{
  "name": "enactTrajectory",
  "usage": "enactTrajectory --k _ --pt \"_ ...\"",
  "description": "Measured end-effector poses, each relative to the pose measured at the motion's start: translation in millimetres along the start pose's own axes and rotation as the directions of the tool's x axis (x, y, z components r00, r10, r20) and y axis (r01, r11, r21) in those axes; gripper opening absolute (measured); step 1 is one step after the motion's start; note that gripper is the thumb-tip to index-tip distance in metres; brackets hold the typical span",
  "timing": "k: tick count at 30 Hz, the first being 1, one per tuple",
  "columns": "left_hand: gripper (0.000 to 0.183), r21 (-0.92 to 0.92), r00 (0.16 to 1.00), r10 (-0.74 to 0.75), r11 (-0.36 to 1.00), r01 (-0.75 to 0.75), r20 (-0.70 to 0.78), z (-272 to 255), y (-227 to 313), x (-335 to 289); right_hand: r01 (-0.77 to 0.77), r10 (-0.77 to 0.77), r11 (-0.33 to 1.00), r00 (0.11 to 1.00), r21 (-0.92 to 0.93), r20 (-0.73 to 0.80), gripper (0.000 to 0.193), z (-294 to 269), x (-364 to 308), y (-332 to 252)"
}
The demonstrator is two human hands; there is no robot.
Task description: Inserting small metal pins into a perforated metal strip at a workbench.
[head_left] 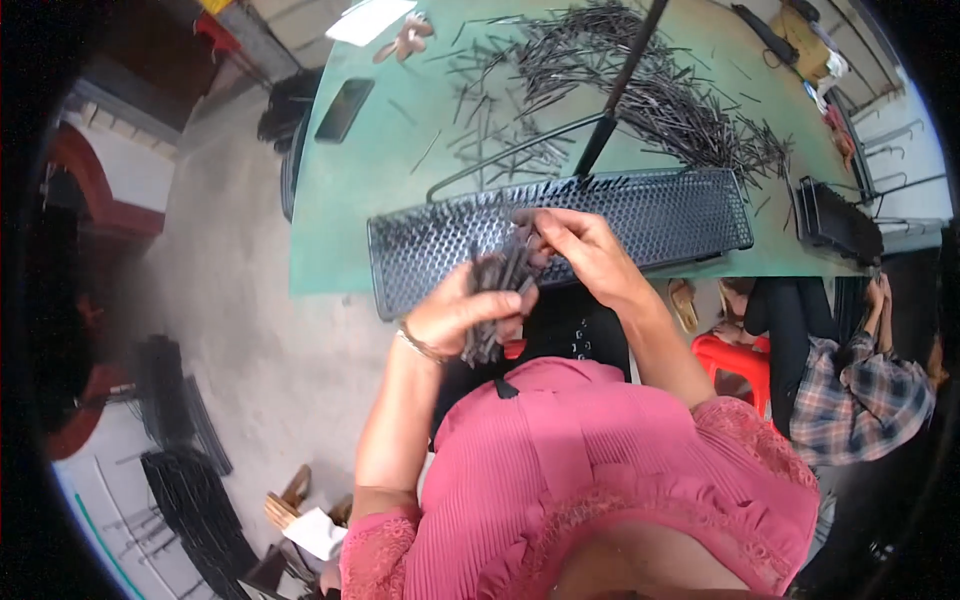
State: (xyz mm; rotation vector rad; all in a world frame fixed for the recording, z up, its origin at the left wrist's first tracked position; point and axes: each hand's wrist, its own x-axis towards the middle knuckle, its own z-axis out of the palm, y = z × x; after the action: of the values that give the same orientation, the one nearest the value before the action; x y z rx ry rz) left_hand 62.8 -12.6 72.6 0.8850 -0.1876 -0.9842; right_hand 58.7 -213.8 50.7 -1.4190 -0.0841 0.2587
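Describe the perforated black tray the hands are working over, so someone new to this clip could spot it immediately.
On the green table, look at the near edge, just in front of the person's hands. The long black perforated metal tray lies there lengthwise, below the heap of loose thin dark rods. Unlike the smaller black tray at the right corner, it is wide, shallow and densely dotted with holes.

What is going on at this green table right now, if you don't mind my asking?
A person in a pink top works at a green table. The left hand grips a bundle of thin dark rods, while the right hand picks at the top of the bundle with its fingers, just above a black perforated tray. A large loose pile of rods lies behind it. Another person sits at right.
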Motion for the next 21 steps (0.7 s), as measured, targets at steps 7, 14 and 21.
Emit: enactTrajectory --k 7,14,21 --pt "0.035 -0.089 0.987 0.005 0.996 -0.02 -0.161 -18.9 -65.2 -28.0 -0.172 0.16 0.978 0.981 0.113 0.11 0.025 31.2 2.8 16.9" --pt "0.023 -0.089 0.953 0.02 0.995 -0.049 -0.302 -34.7 -75.0 -31.9 0.17 -0.188 0.978 0.97 -0.12 -0.155 0.023 36.1 19.8 14.1" --pt "0.02 -0.395 0.866 -0.087 0.909 -0.133 -0.492 -28.4 -82.1 -22.8 0.466 -0.581 0.762 0.798 -0.449 -0.159 0.029 40.1 60.6 19.0"
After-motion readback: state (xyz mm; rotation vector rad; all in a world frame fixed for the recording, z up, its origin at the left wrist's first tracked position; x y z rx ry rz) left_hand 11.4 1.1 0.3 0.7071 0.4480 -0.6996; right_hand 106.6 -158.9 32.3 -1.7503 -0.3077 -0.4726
